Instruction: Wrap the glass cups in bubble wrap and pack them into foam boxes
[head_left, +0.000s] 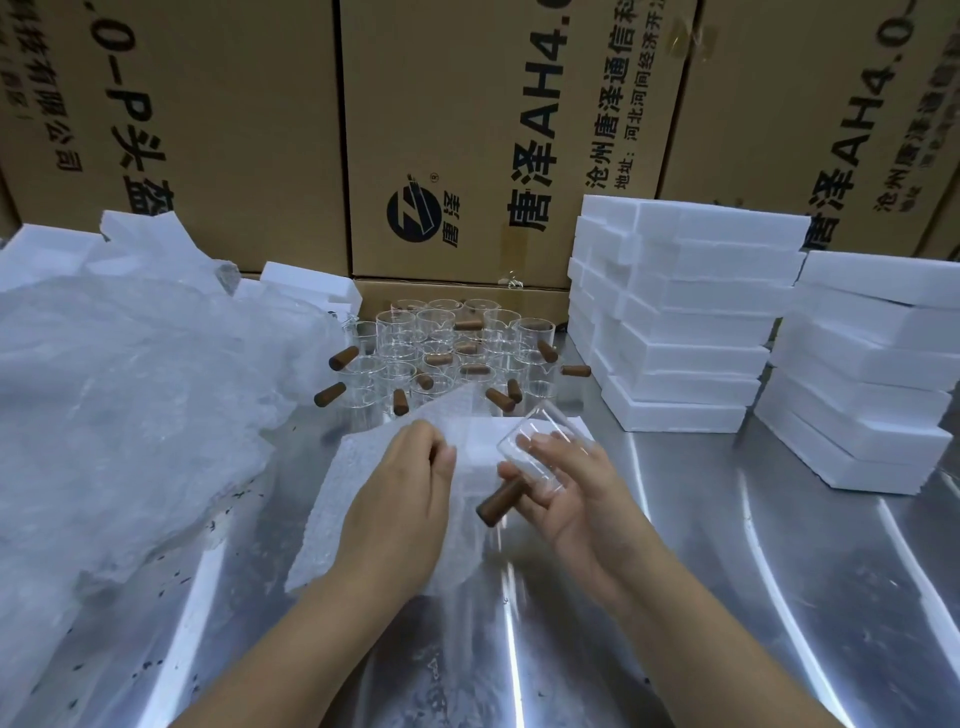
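Observation:
My right hand (566, 493) holds a clear glass cup (545, 441) tilted on its side, its brown wooden handle (501, 501) pointing down-left. My left hand (405, 483) pinches the upper edge of a sheet of bubble wrap (337, 499) that lies on the metal table in front of me. The cup hovers over the sheet's right part. Behind the sheet stands a cluster of several glass cups with wooden handles (447, 348). Stacks of white foam boxes (685, 322) rise at the right.
A big heap of bubble wrap (130, 395) covers the table's left side, with foam pieces (306, 283) behind it. A second foam stack (872, 379) stands at the far right. Large cardboard cartons (467, 130) wall off the back. Bare steel table (727, 597) lies at front right.

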